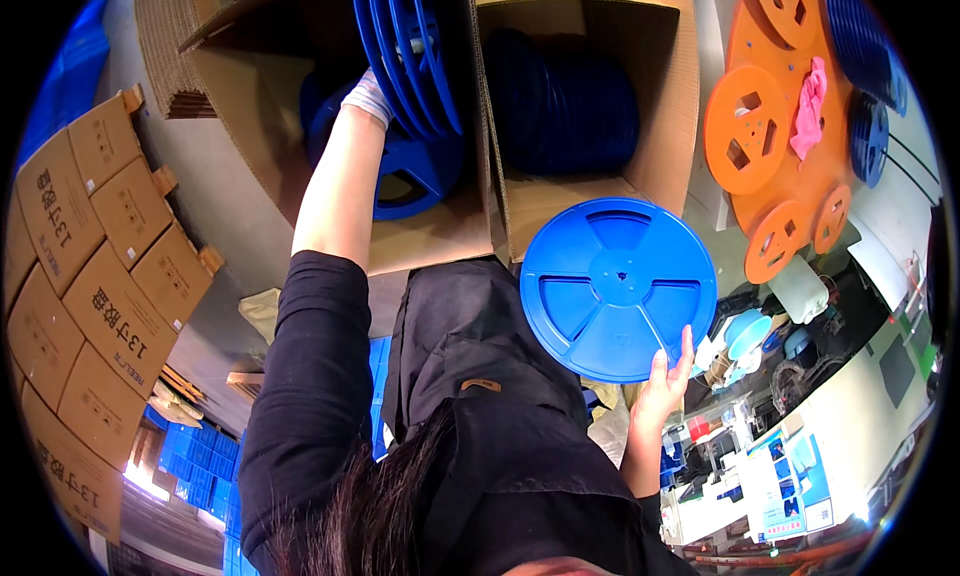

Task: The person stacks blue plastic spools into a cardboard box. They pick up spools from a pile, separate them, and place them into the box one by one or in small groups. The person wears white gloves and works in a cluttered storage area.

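Note:
My left hand [370, 96], in a white striped glove, reaches into the left cardboard box [250, 106] and grips several blue reels [405, 56] standing on edge. Most of its fingers are hidden behind the discs; a pale bit shows at their hub. Below them in the same box lie more blue reels [420, 171]. To the right, my right hand [662, 391] pinches the lower right rim of a single blue reel [620, 288]. That reel's round face, with its three recessed windows, is turned up towards me in front of the right-hand cardboard box [670, 106].
Inside the right box is a row of blue reels [570, 106]. An orange round table [800, 176] at the right carries orange discs [748, 129] and a pink cloth [809, 106]. Stacked cartons [110, 296] fill the left side. A cluttered workbench [740, 516] stands lower right.

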Motion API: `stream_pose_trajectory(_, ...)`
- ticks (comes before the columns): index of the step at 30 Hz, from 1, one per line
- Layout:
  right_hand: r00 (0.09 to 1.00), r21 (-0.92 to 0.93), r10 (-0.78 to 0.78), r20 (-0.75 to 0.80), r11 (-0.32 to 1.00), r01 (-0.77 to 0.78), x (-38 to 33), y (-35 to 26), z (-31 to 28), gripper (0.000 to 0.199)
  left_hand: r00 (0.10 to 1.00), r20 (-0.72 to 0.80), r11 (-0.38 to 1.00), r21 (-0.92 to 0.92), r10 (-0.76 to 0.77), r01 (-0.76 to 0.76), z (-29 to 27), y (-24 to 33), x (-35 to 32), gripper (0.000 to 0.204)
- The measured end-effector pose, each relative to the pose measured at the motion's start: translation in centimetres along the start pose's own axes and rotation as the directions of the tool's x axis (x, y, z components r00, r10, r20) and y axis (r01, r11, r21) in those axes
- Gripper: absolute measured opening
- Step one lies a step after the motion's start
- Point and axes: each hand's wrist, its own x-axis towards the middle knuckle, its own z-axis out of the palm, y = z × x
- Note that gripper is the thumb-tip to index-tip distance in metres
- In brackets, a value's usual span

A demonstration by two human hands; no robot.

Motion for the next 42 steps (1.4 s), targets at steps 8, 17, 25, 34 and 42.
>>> stream_pose_trajectory(8,1.000,-0.002,0.008,-0.006,1.000,-0.008,-0.3,-0.4,0.6,0.053,1.000,0.003,1.000,0.011,-0.022,0.022,0.4,-0.2,0.8,0.061)
stream_pose_trajectory(17,1.000,-0.056,-0.010,0.014,0.998,0.010,-0.1,-0.5,1.3,0.053,0.989,-0.070,0.984,-0.130,-0.128,0.118,0.6,0.3,4.2,0.060)
stream_pose_trajectory(25,1.000,-0.033,-0.007,-0.003,0.999,0.006,-0.1,-0.3,1.7,0.053,0.832,-0.515,0.468,0.799,0.207,0.379,-12.2,-4.1,-0.5,0.086)
stream_pose_trajectory(34,0.999,-0.036,-0.052,0.011,0.998,0.052,-0.5,0.1,2.2,0.051,0.851,-0.521,0.350,0.811,0.068,0.469,-11.4,-5.2,-5.7,0.068)
stream_pose_trajectory(42,0.992,0.042,-0.117,0.041,0.993,0.115,-1.9,-0.7,2.0,0.051,0.957,0.020,0.500,0.849,0.290,-0.169,-4.9,-6.7,-22.1,0.018)
